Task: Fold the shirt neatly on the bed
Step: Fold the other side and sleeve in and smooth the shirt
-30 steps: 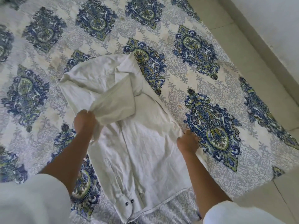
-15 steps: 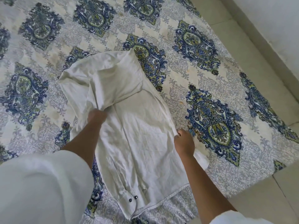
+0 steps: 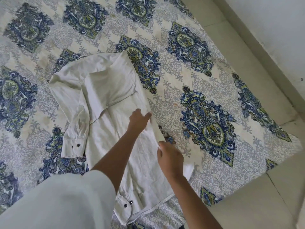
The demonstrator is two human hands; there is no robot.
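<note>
On the bed [image 3: 175,103], toward its near edge and well left of the near right corner, I see the white shirt [image 3: 105,90] lying lengthwise, collar end away from me and hem toward me. Its upper part is folded over on itself, with a slanted fold line crossing the body. One sleeve runs down the shirt's left side and ends in a cuff [image 3: 72,146] with dark buttons, flat on the bed cover just beside the body. A second cuff [image 3: 126,206] with two dark buttons lies at the hem, close to the near edge of the bed.

The left hand [image 3: 139,120] reaches across the shirt and rests on its right edge with the fingers straight and spread, pressing the cloth flat. The right hand [image 3: 170,158] sits a little nearer to me on that same edge; its fingers are curled and pinch the cloth at the edge. The two hands are close together but apart.

To the right of the shirt I have a broad stretch of patterned cover before the bed's right edge, and more of it beyond the collar toward the far side. On the left the cover runs out of view. Past the right edge lie pale floor [image 3: 247,205] tiles and then a wall [image 3: 272,22]. My view of the near left corner is blocked by the person's white sleeve [image 3: 57,204]
</note>
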